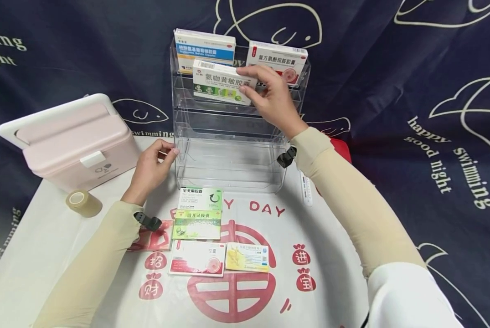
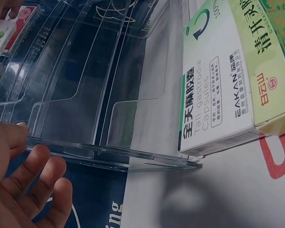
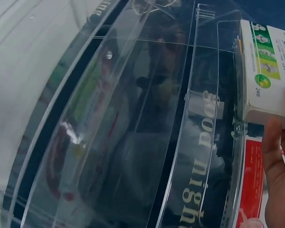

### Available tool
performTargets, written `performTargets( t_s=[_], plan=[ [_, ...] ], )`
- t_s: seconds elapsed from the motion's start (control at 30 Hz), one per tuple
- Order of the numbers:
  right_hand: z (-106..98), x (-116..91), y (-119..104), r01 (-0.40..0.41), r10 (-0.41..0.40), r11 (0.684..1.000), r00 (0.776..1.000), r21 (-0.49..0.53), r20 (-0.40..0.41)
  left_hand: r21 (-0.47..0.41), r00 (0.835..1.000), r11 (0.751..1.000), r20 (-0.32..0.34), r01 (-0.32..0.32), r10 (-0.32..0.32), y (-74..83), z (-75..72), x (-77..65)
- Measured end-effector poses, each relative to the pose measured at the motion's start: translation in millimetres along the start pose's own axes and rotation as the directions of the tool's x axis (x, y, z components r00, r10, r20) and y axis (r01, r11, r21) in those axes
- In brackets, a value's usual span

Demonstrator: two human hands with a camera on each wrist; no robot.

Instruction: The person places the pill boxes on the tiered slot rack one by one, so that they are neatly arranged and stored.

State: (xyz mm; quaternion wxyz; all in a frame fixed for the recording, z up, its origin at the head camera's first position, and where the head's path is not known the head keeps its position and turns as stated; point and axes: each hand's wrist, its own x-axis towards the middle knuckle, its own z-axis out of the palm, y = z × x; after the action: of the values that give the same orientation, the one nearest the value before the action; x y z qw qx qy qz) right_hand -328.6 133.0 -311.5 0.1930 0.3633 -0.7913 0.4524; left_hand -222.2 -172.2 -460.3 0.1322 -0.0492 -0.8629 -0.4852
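My right hand (image 1: pixel 275 98) pinches a white and green medicine box (image 1: pixel 218 84) at its right end, thumb in front and fingers along the top. The box is held in front of the upper tiers of a clear acrylic display rack (image 1: pixel 232 157). Behind it, a blue and white medicine box (image 1: pixel 205 49) stands at the left of the top tier, and a white and red one (image 1: pixel 279 59) at the right. With thumb and fingers, my left hand (image 1: pixel 152 168) holds the rack's left side edge, seen close up in the left wrist view (image 2: pixel 35 190).
On the table before the rack lie a white and green box (image 1: pixel 199 199), a yellow-green box (image 1: pixel 197 230), a white and red box (image 1: pixel 197 259), a yellow and white box (image 1: pixel 246 257) and a red packet (image 1: pixel 156 239). Leftward stand a pink case (image 1: pixel 80 146) and a tape roll (image 1: pixel 85 203).
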Motion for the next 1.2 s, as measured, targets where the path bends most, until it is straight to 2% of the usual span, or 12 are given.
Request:
performTargets(
  t_s=[0.17,0.37,0.5,0.87,1.2],
  plan=[
    [9,9,8,0.024,-0.024,0.997,1.0,-0.077,0.004,0.002,1.0,1.0,-0.004,0.002,-0.002,-0.7,-1.3,1.1],
    [20,14,9,0.069,-0.061,0.988,0.996,-0.138,0.062,0.002,1.0,1.0,-0.002,0.006,-0.006,0.9,-1.4,0.5],
    [26,17,10,0.081,-0.067,0.985,0.994,-0.15,0.09,0.002,1.0,1.0,-0.003,0.002,-0.002,1.4,-1.7,0.2],
    [34,19,12,0.029,-0.008,0.989,0.99,-0.148,0.144,-0.007,1.0,1.0,0.008,-0.003,0.003,-1.0,0.0,-0.1],
    [42,17,14,0.035,-0.009,0.988,0.985,-0.153,0.17,-0.004,1.0,1.0,0.007,0.003,-0.003,-0.5,-0.3,-0.4]
  ],
)
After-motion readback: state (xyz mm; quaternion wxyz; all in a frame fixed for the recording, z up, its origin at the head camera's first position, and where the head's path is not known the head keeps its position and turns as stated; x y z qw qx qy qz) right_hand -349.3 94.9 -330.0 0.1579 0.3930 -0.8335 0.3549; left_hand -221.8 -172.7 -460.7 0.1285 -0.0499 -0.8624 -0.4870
